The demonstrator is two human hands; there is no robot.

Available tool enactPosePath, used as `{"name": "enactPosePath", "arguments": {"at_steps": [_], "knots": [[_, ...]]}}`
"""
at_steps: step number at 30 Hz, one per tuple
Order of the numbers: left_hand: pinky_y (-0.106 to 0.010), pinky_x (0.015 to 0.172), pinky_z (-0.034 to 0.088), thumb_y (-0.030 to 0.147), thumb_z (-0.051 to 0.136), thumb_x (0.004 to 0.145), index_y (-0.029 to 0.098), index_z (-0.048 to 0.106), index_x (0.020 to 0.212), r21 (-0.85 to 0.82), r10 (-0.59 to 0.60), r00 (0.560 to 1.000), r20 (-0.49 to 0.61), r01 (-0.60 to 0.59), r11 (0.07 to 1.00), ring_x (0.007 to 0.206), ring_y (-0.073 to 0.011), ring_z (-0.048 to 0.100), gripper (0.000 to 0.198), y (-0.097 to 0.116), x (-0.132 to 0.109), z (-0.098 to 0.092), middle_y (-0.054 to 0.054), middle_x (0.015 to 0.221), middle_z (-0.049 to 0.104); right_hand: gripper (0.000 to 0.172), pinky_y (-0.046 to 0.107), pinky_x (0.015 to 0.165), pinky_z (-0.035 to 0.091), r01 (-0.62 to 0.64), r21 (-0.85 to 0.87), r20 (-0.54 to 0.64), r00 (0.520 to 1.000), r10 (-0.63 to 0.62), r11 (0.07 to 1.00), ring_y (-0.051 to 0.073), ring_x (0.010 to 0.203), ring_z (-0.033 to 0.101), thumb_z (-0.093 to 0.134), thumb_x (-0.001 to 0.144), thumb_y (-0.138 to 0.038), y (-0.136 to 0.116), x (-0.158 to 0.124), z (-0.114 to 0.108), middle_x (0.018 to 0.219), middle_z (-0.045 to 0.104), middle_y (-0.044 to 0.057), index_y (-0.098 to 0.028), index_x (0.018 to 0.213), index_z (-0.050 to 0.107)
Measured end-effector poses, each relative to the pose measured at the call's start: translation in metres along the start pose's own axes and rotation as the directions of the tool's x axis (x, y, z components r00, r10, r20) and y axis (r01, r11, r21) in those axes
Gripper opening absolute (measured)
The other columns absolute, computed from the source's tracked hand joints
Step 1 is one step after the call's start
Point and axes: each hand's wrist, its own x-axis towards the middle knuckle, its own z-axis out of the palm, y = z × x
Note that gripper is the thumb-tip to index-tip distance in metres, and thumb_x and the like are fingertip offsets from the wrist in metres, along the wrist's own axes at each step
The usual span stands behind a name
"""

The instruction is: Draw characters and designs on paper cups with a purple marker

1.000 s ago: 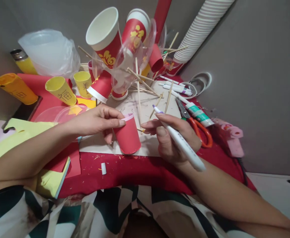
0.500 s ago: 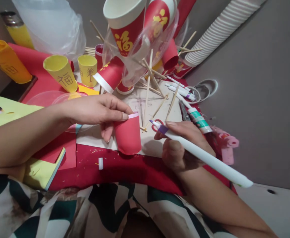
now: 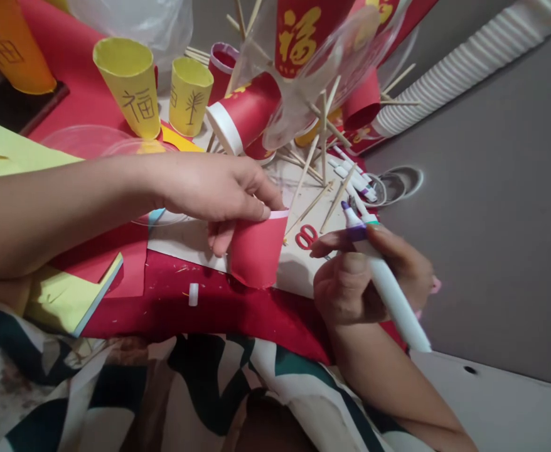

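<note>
My left hand (image 3: 228,191) pinches the rim of a red paper-covered cup (image 3: 256,254), its fingers partly behind and inside the rim. The cup stands upright near the front edge of the white board, its side blank. To the right, my right hand (image 3: 369,276) grips a white marker (image 3: 393,298) with a purple band. The marker's purple tip points up and away, apart from the cup. A small white cap (image 3: 193,294) rests on the red cloth (image 3: 162,314) in front. Red-handled scissors (image 3: 307,236) lie between the cup and my right hand.
Yellow cups (image 3: 137,94) with drawn marks stand at the back left. Behind my hands are wooden sticks (image 3: 325,138), a tipped red cup (image 3: 251,113) and clear plastic lids. Stacked white cups (image 3: 468,69) lean at the right. Yellow-green paper (image 3: 63,307) lies front left.
The marker has swung away from the cup, its tip now pointing more upward. The view has shifted, so the cup and my left hand appear further right. Both hands keep their holds.
</note>
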Motion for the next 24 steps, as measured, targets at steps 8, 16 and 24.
{"name": "enactPosePath", "arguments": {"at_steps": [8,16,24], "knots": [[-0.022,0.059,0.041,0.022,0.052,0.101,0.020,0.077,0.116,0.246,0.014,0.993,0.120,-0.044,0.968,0.046,-0.0116,0.056,0.030,-0.001,-0.001,0.000,0.005,0.051,0.059,0.038,0.030,0.064,0.065,0.002,-0.034,0.094,0.996,0.001,0.999,0.016,0.067,0.076,0.068,0.100,-0.022,-0.010,0.000,-0.002,0.084,0.079,0.000,-0.027,0.137,0.069],[-0.027,0.054,0.036,0.029,0.058,0.098,0.018,0.081,0.098,0.289,0.130,0.991,-0.038,-0.114,0.951,0.047,-0.0139,0.057,0.025,0.001,-0.009,0.000,0.000,0.053,0.062,0.027,0.030,0.038,0.052,0.011,0.022,-0.231,0.973,-0.006,1.000,0.014,0.048,0.064,0.073,0.095,-0.035,0.003,-0.002,0.020,0.088,0.074,-0.001,-0.036,0.122,0.078],[-0.021,0.066,0.040,0.021,0.061,0.091,0.009,0.078,0.085,0.249,0.071,0.985,-0.158,-0.030,0.968,0.062,-0.0121,0.065,0.022,0.003,-0.012,0.002,0.003,0.051,0.055,0.027,0.027,0.034,0.037,0.099,0.024,-0.317,0.944,-0.087,0.995,0.012,0.047,0.059,0.065,0.095,-0.027,0.011,-0.001,0.031,0.085,0.072,-0.001,-0.031,0.117,0.080]]}}
